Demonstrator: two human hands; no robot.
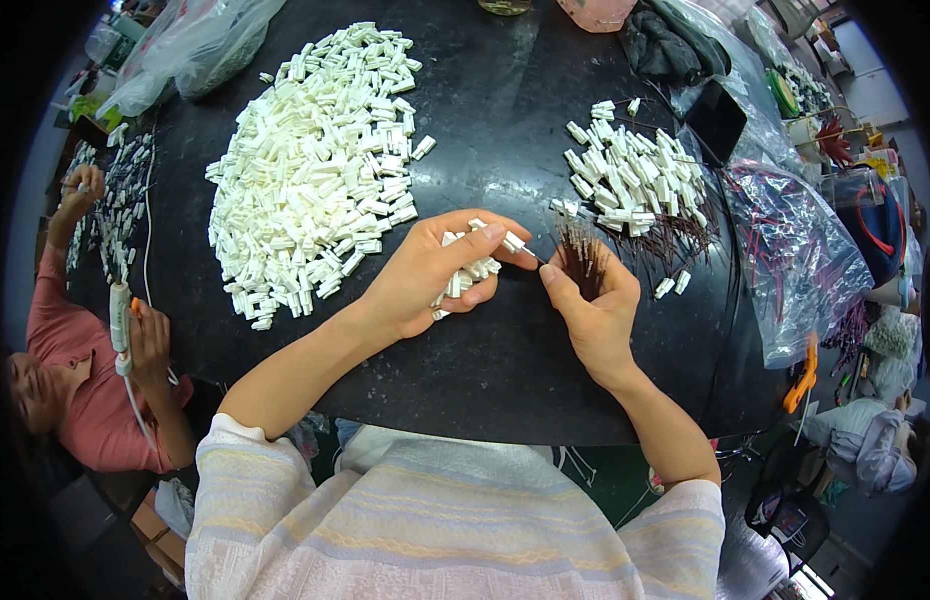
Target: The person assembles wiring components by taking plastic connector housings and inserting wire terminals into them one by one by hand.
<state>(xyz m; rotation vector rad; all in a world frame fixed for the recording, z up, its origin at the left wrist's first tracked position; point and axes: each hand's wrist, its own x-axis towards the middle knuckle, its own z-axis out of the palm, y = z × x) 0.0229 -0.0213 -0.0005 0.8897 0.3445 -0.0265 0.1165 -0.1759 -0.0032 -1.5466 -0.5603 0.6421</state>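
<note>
My left hand [440, 265] is closed around several small white plastic connector housings [472, 272]. One white housing [512, 242] sticks out at its thumb and fingertips, pointing toward my right hand. A bundle of thin dark brown wires [582, 262] with small metal tips fans up from my right hand [600, 310], which is closed on it. Between the right thumb and forefinger a single wire [542, 262] reaches to the end of that housing; whether it sits inside cannot be made out. Right of my hands lies a pile of white housings with brown wires [640, 180].
A large heap of loose white housings [310, 170] covers the left of the black table [475, 380]. At the right are a phone [716, 122], a clear plastic bag [800, 260] and an orange-handled tool [803, 375]. A co-worker [105, 380] at the left holds a white tool [120, 315].
</note>
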